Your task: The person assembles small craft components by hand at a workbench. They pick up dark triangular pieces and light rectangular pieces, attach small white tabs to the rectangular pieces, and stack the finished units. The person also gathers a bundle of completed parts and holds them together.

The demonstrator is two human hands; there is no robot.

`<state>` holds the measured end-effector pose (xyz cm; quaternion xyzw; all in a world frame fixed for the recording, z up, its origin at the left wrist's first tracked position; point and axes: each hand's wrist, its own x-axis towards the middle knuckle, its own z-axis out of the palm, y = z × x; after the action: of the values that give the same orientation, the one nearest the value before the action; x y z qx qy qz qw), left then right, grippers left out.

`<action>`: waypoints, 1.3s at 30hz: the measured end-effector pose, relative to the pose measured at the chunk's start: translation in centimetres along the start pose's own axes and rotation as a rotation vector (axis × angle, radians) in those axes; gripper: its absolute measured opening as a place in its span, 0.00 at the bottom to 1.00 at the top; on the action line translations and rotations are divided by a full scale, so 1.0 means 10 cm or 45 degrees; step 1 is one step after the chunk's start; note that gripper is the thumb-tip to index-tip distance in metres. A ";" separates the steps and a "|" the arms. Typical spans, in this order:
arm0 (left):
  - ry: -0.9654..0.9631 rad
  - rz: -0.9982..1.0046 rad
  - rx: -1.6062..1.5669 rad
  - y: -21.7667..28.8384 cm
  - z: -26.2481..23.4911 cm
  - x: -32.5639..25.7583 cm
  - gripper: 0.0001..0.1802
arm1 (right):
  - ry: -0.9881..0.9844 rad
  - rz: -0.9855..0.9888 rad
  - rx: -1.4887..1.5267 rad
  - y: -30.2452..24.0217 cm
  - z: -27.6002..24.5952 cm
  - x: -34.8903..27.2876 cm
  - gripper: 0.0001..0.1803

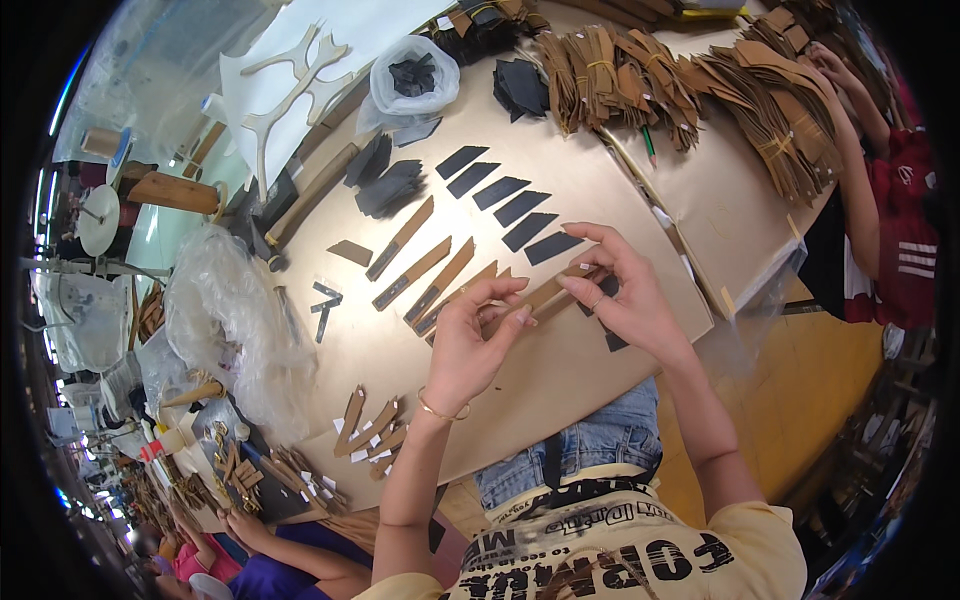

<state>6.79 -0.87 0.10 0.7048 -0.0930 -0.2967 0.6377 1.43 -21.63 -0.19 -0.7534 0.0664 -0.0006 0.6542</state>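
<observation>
With the left grip (474, 326) and right grip (632, 302) both pinching the brown strip (545, 293) between them, keep its ends level and press softly, so it stays flat and clear of the black pieces (520, 207) beyond both grips.

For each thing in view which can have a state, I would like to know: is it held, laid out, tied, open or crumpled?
Left hand: closed on the brown strip
Right hand: closed on the brown strip
Brown strip: held between both hands
Black slant-ended pieces: laid out in a row
Brown bundles: tied
Plastic bag: open, black pieces inside
Clear plastic sheeting: crumpled
</observation>
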 end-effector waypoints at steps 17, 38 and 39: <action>0.197 0.197 0.582 0.04 -0.01 0.35 0.09 | 0.183 0.047 -0.491 0.15 0.00 0.32 0.23; 0.199 0.049 0.536 0.06 0.01 0.43 0.11 | 0.204 0.056 -0.495 0.12 -0.07 0.42 0.23; 0.202 0.044 0.531 0.06 0.01 0.43 0.11 | 0.210 0.056 -0.485 0.12 -0.06 0.42 0.23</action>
<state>10.34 -3.25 -0.63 0.8407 -0.1141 -0.2037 0.4885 5.41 -22.84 -1.65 -0.8592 0.1349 -0.0354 0.4922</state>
